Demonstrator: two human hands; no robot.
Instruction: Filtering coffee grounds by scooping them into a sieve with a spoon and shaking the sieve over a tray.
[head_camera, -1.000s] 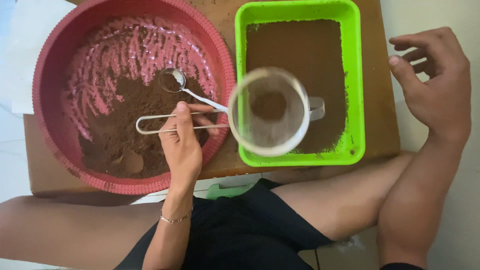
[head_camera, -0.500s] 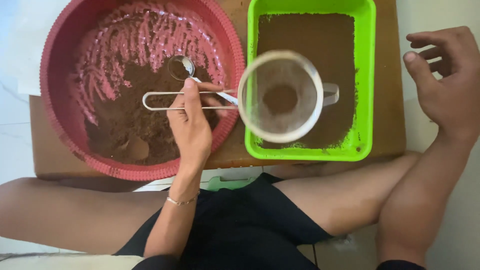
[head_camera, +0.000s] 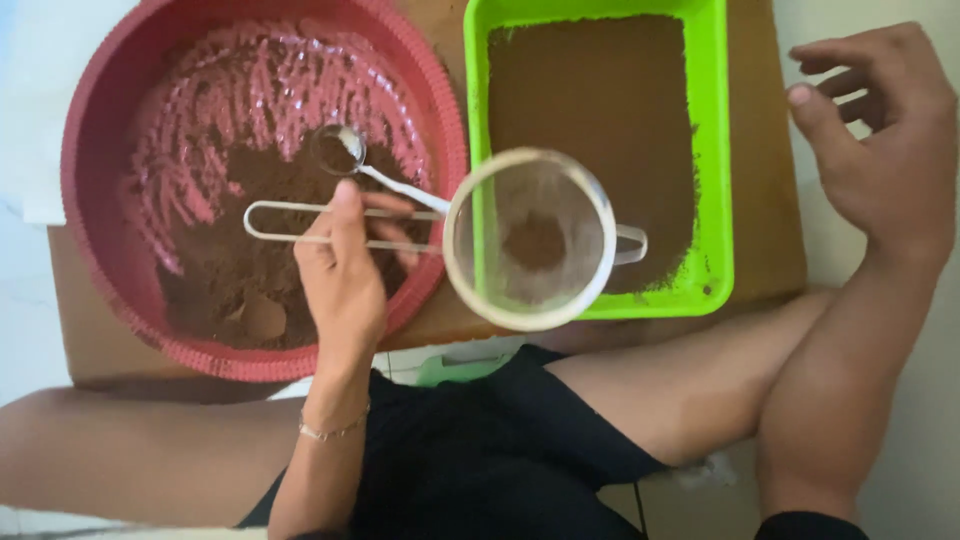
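Over the red basin (head_camera: 100, 150), at about nine o'clock in the view, the left hand (head_camera: 345, 275) grips the wire handle of a round sieve (head_camera: 530, 240) together with a small spoon (head_camera: 345, 150), fingers clenched around both. A pinch of brown powder sits in the sieve mesh, which hangs over the near-left corner of the green tray (head_camera: 715, 150) of brown powder. At three o'clock the right hand (head_camera: 885, 150) hovers with fingers loosely curled, grasping nothing.
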